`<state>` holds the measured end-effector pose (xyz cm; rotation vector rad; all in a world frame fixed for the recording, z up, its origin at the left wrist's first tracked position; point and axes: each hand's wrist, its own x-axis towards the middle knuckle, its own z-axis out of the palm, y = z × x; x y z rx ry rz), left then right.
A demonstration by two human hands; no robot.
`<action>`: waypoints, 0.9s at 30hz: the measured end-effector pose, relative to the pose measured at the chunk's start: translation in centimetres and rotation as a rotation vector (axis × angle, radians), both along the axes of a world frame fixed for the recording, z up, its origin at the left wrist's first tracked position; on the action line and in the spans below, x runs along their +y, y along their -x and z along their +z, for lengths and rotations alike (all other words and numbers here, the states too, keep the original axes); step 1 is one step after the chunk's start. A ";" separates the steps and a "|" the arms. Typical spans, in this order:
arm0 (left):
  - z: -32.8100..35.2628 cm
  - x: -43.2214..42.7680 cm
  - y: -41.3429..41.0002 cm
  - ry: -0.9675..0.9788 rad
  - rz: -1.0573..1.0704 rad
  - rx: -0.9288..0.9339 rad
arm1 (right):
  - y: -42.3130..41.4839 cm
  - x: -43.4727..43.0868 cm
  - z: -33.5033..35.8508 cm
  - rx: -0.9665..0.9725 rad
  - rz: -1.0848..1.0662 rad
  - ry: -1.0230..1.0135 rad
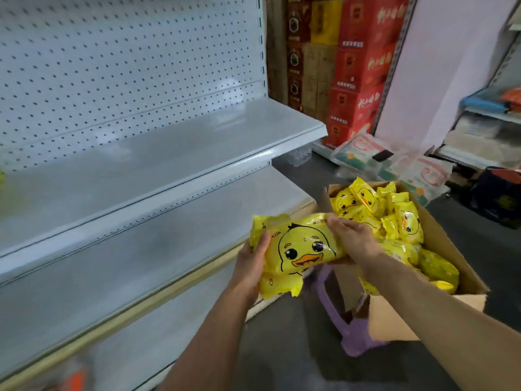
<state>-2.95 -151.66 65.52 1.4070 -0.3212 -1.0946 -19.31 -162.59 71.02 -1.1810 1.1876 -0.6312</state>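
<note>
Curled round the near-left edge of the yellow duck pack (pixel 298 249) with the left fingers (pixel 263 244), clamped over its far-right end with the right fingers (pixel 335 221) — gripped by both, left hand (pixel 251 261) low, right hand (pixel 352 238) high. Held in the air, face up, just left of the open cardboard box (pixel 394 317) full of like packs, above the purple stool (pixel 324 292). Judged mid-transfer: out of the box, not yet shelved. Next, probably a swing leftward and a flat set-down on the lower shelf (pixel 127 263) — over its raised front lip, under the edge of the upper shelf (pixel 169 153). Open room leftward; tighter beside the box.
</note>
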 end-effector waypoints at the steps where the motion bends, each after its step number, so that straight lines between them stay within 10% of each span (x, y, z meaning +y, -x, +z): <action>1: 0.3 1.4 -1.2 -0.006 0.037 -0.022 | -1.3 0.9 0.3 -0.025 0.019 -0.002; 19: 6.1 35.7 -21.9 -0.003 0.446 -0.196 | -26.9 26.7 3.3 -0.086 0.967 -0.071; 27: 8.4 49.3 -31.0 -0.013 0.566 -0.200 | -38.4 39.1 5.0 -0.065 1.044 -0.035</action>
